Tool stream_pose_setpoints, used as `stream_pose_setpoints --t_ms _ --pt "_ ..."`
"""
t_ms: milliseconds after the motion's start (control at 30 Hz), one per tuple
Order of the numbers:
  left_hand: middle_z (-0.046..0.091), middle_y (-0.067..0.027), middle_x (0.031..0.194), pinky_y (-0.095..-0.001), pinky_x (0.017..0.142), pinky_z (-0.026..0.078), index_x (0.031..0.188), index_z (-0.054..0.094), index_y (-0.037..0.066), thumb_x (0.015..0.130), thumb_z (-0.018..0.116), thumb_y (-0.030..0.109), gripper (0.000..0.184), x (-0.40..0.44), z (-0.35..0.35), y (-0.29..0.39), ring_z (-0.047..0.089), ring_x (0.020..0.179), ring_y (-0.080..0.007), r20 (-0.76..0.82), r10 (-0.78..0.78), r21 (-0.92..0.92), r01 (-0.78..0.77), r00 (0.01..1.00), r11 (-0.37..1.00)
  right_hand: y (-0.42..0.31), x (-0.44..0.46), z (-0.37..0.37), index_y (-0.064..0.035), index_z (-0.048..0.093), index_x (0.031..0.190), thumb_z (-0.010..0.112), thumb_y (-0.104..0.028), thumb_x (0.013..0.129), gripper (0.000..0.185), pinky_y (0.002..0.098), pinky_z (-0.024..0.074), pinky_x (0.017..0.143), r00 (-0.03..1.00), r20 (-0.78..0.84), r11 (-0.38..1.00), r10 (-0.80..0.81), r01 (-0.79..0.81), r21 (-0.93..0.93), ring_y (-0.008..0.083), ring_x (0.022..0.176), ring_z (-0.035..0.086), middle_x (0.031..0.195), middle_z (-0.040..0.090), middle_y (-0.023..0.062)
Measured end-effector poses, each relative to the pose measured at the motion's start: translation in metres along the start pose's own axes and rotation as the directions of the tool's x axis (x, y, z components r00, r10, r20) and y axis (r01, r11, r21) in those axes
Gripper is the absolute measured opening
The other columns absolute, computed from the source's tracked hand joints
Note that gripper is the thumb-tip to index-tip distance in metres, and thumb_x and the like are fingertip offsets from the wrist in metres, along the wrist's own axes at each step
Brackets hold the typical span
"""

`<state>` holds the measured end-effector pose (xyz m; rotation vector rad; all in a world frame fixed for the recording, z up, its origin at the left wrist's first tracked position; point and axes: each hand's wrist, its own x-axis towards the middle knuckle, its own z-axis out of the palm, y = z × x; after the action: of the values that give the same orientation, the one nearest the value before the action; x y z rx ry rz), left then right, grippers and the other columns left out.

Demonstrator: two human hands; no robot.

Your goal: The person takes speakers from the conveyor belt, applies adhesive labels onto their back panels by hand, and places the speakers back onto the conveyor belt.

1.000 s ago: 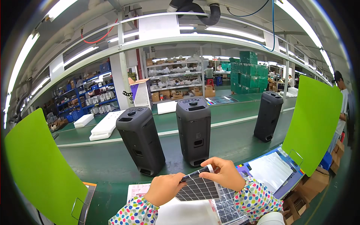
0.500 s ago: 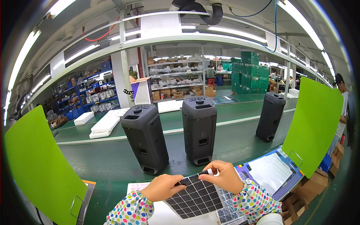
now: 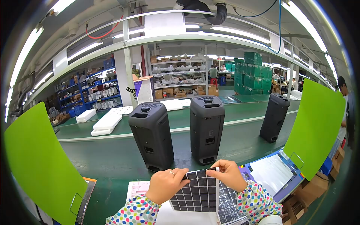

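Both hands hold a sheet of black square stickers [image 3: 195,195], divided by white lines, upright in front of me. My left hand [image 3: 165,183] is closed on its top left corner, with a ring on one finger. At the top right, my right hand [image 3: 228,175] pinches the sheet's edge between thumb and fingers; whether a single sticker is lifted there I cannot tell. A second gridded dark sheet [image 3: 229,204], shiny, lies beneath my right wrist. Just beyond my hands stand two black speakers, one on the left [image 3: 153,135] and one in the middle [image 3: 207,131].
A third speaker [image 3: 274,118] stands farther right on the green conveyor [image 3: 108,153]. Bright green boards rise at left [image 3: 41,161] and right [image 3: 317,127]. White papers [image 3: 272,170] lie on a purple box at right. White foam pieces [image 3: 107,124] rest across the line.
The sticker sheet has turned from slanted to nearly straight, facing me. My left hand has risen slightly and moved closer to the right hand's level. The near speakers appear farther right in view.
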<state>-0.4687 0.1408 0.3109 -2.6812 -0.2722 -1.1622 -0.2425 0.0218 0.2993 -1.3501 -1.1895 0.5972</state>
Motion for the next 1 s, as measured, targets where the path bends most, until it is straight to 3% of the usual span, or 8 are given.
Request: stream_pose_setpoints --t_ms 200,300,400,533,700,1000 --pt "0.069 -0.0018 0.078 -0.0277 0.055 0.05 0.112 0.068 0.007 0.083 0.077 0.03 0.039 -0.006 0.004 -0.001 0.064 0.07 -0.0154 -0.007 0.03 0.044 -0.03 1.0 0.999 0.002 -0.001 0.005 -0.0028 0.073 0.087 0.083 -0.022 0.082 0.022 0.0196 0.028 0.049 0.999 0.005 0.999 0.032 -0.032 0.041 -0.0001 0.055 0.041 0.062 0.054 -0.007" --pt "0.068 -0.0009 0.075 -0.0283 0.057 0.052 0.109 0.07 0.008 0.078 0.081 0.025 0.037 -0.006 0.004 -0.001 0.065 0.067 -0.0164 -0.019 0.033 0.028 -0.033 0.999 0.999 0.007 -0.001 0.006 -0.0023 0.073 0.087 0.083 -0.021 0.083 0.022 0.0187 0.0291 0.049 0.999 0.012 0.998 0.031 -0.032 0.06 -0.0002 0.055 0.043 0.064 0.056 -0.0064" --pt "0.069 -0.001 0.076 -0.0282 0.055 0.05 0.11 0.07 0.007 0.085 0.075 0.028 0.033 -0.006 0.007 -0.001 0.064 0.068 -0.0152 0.008 0.047 0.03 -0.047 0.999 0.998 0.005 -0.002 0.004 -0.0016 0.073 0.088 0.082 -0.02 0.083 0.021 0.0176 0.0316 0.05 0.998 0.029 0.995 0.048 -0.051 0.085 -0.0002 0.057 0.047 0.066 0.061 -0.0048" --pt "0.069 -0.0003 0.076 -0.0281 0.054 0.05 0.107 0.071 0.007 0.085 0.075 0.027 0.03 -0.01 -0.003 -0.006 0.064 0.068 -0.0144 0.01 0.066 0.033 -0.066 0.998 0.997 -0.006 -0.004 0.014 -0.0006 0.073 0.09 0.082 -0.019 0.084 0.021 0.0167 0.0347 0.052 0.998 0.042 0.991 0.055 -0.06 0.12 -0.0002 0.059 0.051 0.07 0.066 -0.0025" --pt "0.068 0.0009 0.073 -0.0277 0.052 0.049 0.108 0.072 0.011 0.08 0.08 0.024 0.031 -0.009 -0.003 -0.005 0.064 0.065 -0.0146 -0.015 0.08 0.026 -0.079 0.997 0.997 -0.005 -0.005 0.012 -0.0007 0.072 0.09 0.081 -0.02 0.085 0.022 0.017 0.0348 0.052 0.996 0.059 0.99 0.071 -0.077 0.117 -0.0002 0.06 0.051 0.07 0.065 -0.0026" --pt "0.07 0.0032 0.074 -0.0285 0.051 0.047 0.103 0.073 0.011 0.087 0.073 0.027 0.023 -0.012 -0.005 -0.011 0.061 0.066 -0.0133 0.0 0.106 0.002 -0.106 0.994 0.994 -0.008 -0.007 0.015 -0.0011 0.072 0.089 0.082 -0.022 0.084 0.024 0.0175 0.0341 0.053 0.993 0.068 0.991 0.094 -0.1 0.092 0.0003 0.059 0.049 0.069 0.063 -0.0034"
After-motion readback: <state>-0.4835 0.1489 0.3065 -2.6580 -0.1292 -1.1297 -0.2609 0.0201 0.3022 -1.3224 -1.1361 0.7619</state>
